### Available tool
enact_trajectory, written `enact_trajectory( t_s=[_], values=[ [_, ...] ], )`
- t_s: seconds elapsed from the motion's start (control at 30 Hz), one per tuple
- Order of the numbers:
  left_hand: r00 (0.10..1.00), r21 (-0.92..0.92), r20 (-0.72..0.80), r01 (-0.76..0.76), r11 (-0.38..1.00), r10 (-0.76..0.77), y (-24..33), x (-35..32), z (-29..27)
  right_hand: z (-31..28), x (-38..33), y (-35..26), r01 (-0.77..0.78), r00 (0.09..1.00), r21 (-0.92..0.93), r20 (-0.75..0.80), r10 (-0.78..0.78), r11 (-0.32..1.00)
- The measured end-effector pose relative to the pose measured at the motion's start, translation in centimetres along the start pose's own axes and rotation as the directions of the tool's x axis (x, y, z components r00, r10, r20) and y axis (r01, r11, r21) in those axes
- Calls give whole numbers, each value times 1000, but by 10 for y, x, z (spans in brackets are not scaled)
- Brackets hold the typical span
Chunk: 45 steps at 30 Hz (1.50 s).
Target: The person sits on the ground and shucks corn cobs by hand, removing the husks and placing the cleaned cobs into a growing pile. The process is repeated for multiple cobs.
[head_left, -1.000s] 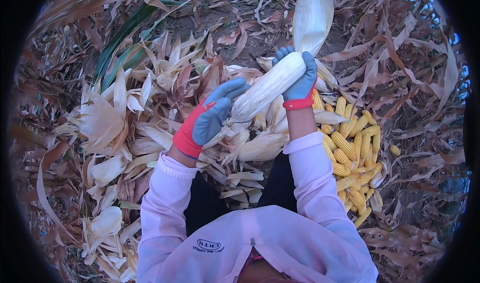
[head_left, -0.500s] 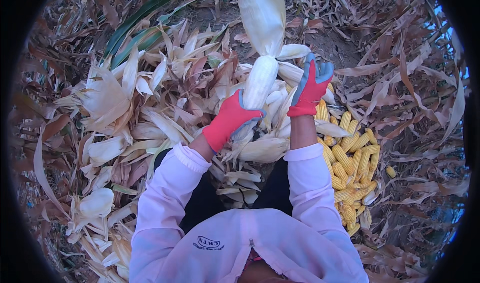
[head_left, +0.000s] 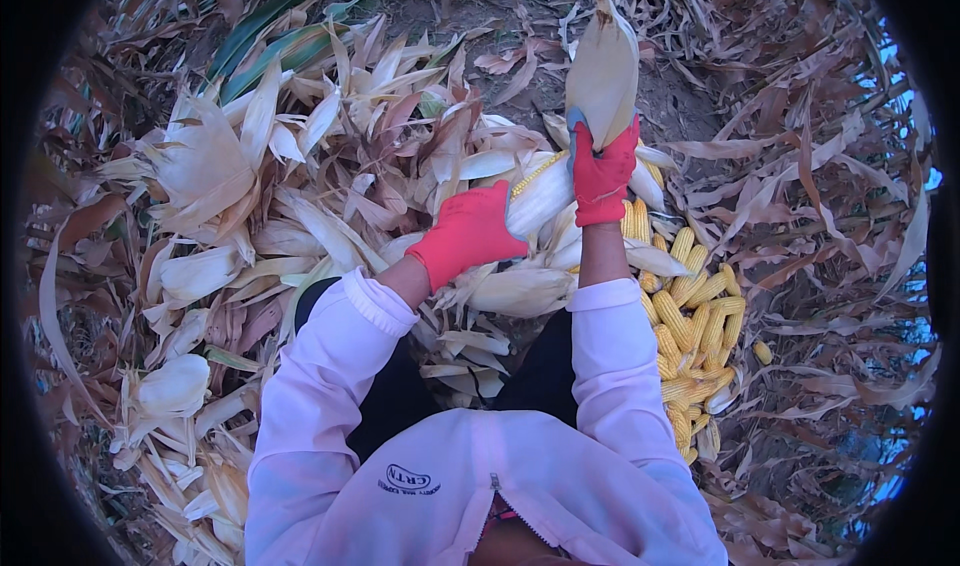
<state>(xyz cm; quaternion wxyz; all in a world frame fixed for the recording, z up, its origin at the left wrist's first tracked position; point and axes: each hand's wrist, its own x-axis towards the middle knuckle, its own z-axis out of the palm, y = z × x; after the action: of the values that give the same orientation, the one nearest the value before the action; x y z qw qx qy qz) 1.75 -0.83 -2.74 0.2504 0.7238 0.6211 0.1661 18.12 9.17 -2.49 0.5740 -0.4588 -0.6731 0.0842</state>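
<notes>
An ear of corn, still partly wrapped in pale husk, lies slantwise between my hands. A strip of yellow kernels shows along its upper left side. My left hand, in a red glove with grey palm, is closed round its lower end. At its far end my right hand, gloved the same way, grips the husk, whose wide pale leaf points away from me. The right fingertips are partly hidden behind the husk. Below the ear, more loose husks lie between my knees.
Bare yellow corn cobs are heaped to the right of my right forearm. A large pile of stripped husks spreads on the left. Dry stalks and leaves cover the ground at right, with bare soil at the far side.
My right hand has closed on the husk and pulled it to the right. Yellow kernels now show on the ear, which tilts further right. My left hand keeps its hold.
</notes>
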Motion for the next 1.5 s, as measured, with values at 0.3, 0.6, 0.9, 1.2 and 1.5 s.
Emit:
enact_trajectory(
  t_s=[0.3, 0.6, 0.9, 1.2, 1.5],
  values=[
    [999, 153, -38, -17, 988, 23, -12, -5, -7, -6, 8, -14, -561, 776, 776, 375, 507, 286],
    [983, -941, 144, 100, 324, 116, 6, -16, 25, -32, 19, -26, -227, 848, 706, 483, 221, -671],
    [988, -982, -25, 4, 189, -151, -1, 26, 2, -35, 31, 41, 72, 380, 947, 265, 886, -314],
    [984, -986, 129, 114, -119, -121, -6, 19, 16, 28, -2, -75, -485, 721, 501, 693, 3, 717],
    [984, -958, 168, 177, -226, 60, -7, 18, -18, -12, 9, -17, -868, 462, 265, 738, 492, 419]
  ],
)
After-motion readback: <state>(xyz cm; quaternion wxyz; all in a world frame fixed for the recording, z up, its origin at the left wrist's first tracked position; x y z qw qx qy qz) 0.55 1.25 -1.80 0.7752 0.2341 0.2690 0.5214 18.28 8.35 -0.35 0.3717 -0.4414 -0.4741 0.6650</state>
